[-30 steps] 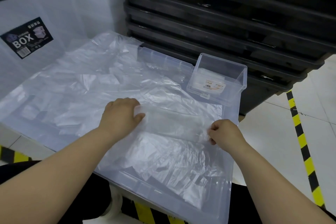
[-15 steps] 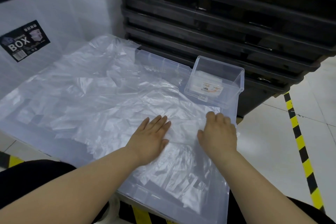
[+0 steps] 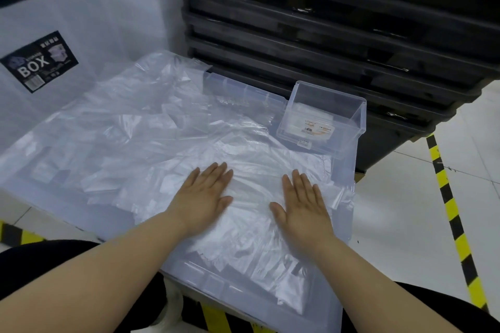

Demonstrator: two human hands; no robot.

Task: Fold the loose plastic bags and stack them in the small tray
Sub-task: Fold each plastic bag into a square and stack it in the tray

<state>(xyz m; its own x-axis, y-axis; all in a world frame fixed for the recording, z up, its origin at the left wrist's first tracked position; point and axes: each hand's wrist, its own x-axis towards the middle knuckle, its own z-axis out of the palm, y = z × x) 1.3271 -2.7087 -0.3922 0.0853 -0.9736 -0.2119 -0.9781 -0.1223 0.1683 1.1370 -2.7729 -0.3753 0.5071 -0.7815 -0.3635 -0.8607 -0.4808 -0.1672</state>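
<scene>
**Flattening a bag before the fold**

The person's left hand [image 3: 204, 197] and right hand [image 3: 303, 203] both lie palm down, fingers straight and held close together, gripping nothing. They press on a crinkled clear plastic bag [image 3: 254, 184] and are set a little apart, with bare film showing between the thumbs. This bag lies on top of a broad heap of loose transparent plastic bags [image 3: 130, 138], which covers most of a large shallow translucent plastic bin [image 3: 211, 282] in front of the person.

The small clear rectangular plastic tray [image 3: 362, 116] stands at the bin's far right corner, beyond the right hand and apart from it. Inside it is a flat white stack of folded bags with an orange-printed label [image 3: 311, 119]. How many bags are in the stack cannot be told.

Judged from the flat palms, the step in hand is smoothing the top bag to drive out air and creases, ahead of a fold. Most of the heap looks unfolded, so the task appears far from complete.

The next move probably calls for pinching one edge of the flattened bag and laying it over evenly. The film looks thin and slippery, so a layer from below could lift with it.

Stacked black plastic crates [image 3: 324, 35] stand behind the bin.
</scene>
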